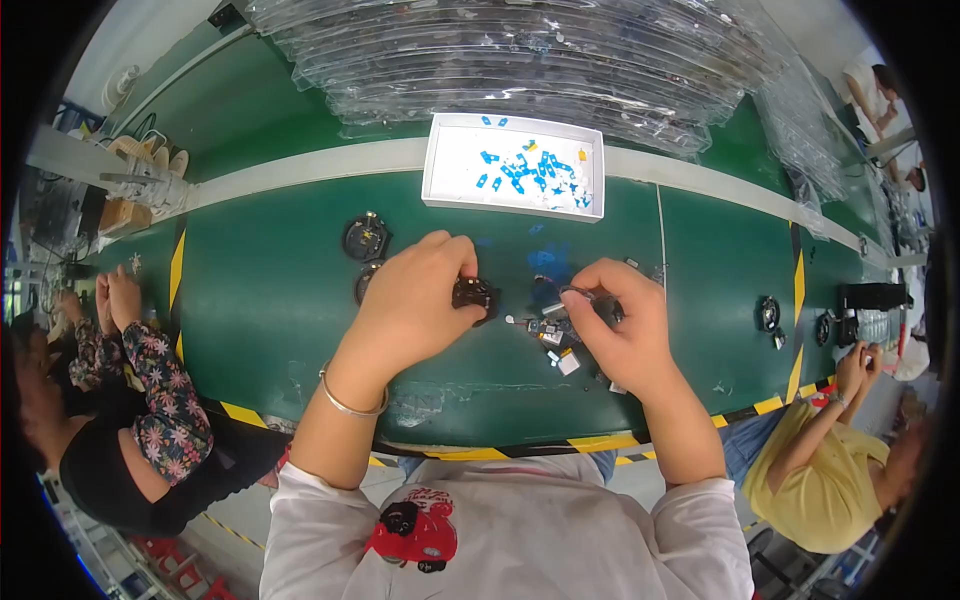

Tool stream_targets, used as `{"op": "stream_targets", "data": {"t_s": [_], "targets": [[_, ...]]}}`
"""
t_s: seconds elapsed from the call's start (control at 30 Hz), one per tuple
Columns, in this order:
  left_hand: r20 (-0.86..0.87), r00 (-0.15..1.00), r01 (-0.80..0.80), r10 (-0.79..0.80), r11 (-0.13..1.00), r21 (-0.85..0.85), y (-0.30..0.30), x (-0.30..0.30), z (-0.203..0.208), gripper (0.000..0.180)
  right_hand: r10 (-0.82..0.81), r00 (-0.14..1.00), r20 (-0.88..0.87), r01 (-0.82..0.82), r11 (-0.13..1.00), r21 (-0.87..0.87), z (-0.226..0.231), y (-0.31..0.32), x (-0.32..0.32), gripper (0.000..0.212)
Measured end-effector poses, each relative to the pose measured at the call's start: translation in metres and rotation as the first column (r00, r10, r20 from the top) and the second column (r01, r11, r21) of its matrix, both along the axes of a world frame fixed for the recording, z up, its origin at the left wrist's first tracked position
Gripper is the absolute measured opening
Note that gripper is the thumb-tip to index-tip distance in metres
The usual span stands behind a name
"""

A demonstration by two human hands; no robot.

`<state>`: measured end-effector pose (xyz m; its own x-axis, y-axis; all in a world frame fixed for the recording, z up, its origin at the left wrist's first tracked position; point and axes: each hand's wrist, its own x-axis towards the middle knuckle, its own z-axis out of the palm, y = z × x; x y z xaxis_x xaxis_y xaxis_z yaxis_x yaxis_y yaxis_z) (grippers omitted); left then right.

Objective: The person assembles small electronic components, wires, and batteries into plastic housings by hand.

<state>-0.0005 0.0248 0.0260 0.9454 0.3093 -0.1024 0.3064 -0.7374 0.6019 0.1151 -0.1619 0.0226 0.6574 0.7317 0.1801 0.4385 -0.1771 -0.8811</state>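
My left hand (418, 298) is closed around a black plastic housing (475, 297), its fingers over the top and the thumb along the near side. To the right, my right hand (625, 325) is closed, thumb and forefinger pinched over a small dark thing I cannot make out. A small silver piece (554, 309) shows beside that thumb tip. Under and beside the right hand lies a loose pile of small electronic parts (548, 332) with wires and white-labelled pieces. Two round black housings, one of them an open housing (366, 238), lie beyond my left hand.
A white box (436, 195) with scattered blue pieces stands at the far side, before stacked clear plastic trays (520, 70). Blue smears (548, 262) mark the green table (270, 300). Co-workers sit on both sides; more round black parts (768, 314) lie right.
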Motion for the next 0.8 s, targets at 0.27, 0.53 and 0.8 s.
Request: {"op": "stream_targets", "data": {"t_s": [0.27, 0.53, 0.8], "targets": [[0.109, 0.971, 0.032, 0.211, 0.341, -0.94, -0.032, 0.013, -0.011, 0.011, 0.046, 0.993, -0.109, -0.036, 0.995, 0.097, 0.002, -0.004, -0.005, 0.005], [0.278, 0.874, 0.135, 0.4, 0.351, -0.927, -0.054, 0.011, -0.015, 0.023, -0.024, 0.992, 0.123, 0.008, 0.992, 0.128, 0.008, 0.001, -0.012, 0.012], [0.287, 0.886, 0.121, 0.364, 0.417, -0.901, -0.056, 0.009, -0.012, 0.03, -0.023, 0.957, 0.29, -0.019, 0.99, 0.14, 0.006, 0.002, -0.009, 0.013]]}}
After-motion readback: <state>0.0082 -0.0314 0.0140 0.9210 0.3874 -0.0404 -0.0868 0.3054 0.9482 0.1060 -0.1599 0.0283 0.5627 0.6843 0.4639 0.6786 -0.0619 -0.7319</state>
